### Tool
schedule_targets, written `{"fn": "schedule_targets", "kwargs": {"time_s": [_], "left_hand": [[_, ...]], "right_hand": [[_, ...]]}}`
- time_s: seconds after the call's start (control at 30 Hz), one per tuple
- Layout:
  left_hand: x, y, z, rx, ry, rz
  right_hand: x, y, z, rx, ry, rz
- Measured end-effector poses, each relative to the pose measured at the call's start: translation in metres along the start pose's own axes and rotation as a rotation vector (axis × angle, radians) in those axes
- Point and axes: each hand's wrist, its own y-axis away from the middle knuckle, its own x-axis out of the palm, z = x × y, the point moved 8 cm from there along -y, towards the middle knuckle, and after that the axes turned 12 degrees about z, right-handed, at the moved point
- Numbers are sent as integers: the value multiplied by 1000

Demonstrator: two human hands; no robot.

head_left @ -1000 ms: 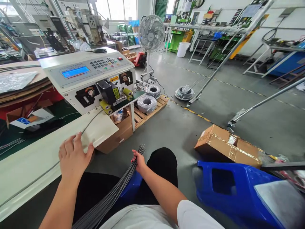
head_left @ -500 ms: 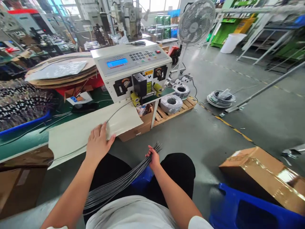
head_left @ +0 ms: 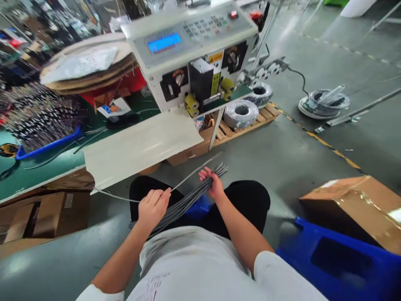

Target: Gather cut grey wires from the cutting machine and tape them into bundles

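My left hand [head_left: 154, 207] is closed around a single grey cable [head_left: 191, 173], whose one end points up to the right while the rest trails left to the edge of the cream sheet. In my right hand [head_left: 214, 184] is a bundle of grey cables [head_left: 184, 205], gripped near its far ends; the bundle lies across my lap and passes behind my left hand. Ahead stands a cream machine [head_left: 169, 62] with a lit blue display, keypad and yellow-green rollers. The cream sheet [head_left: 140, 146] slopes out from below its front.
A blue tray [head_left: 50, 144] of many wires lies on the green table at left. Wrapped cable coils [head_left: 241, 113] rest on a wooden pallet. At right are a cardboard box [head_left: 354, 209] and a blue plastic stool or bin [head_left: 338, 259]. Another coil [head_left: 324, 103] lies on the floor.
My left hand has closed on the single cable, lifted it off the cream sheet and brought it over my lap beside the bundle. The view has tilted down.
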Motion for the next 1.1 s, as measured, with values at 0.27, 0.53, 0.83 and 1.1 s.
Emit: {"fn": "schedule_targets", "kwargs": {"time_s": [0.27,0.53,0.83,1.1], "left_hand": [[86,8,-46,-101,297,245],[91,4,-36,-196,363,329],[100,13,-35,-49,258,332],[124,7,-38,58,283,383]], "right_hand": [[3,13,0,-2,-14,84],[-4,16,-4,-20,-111,25],[-8,12,-15,-62,-91,11],[-18,5,-18,-48,-84,18]]}}
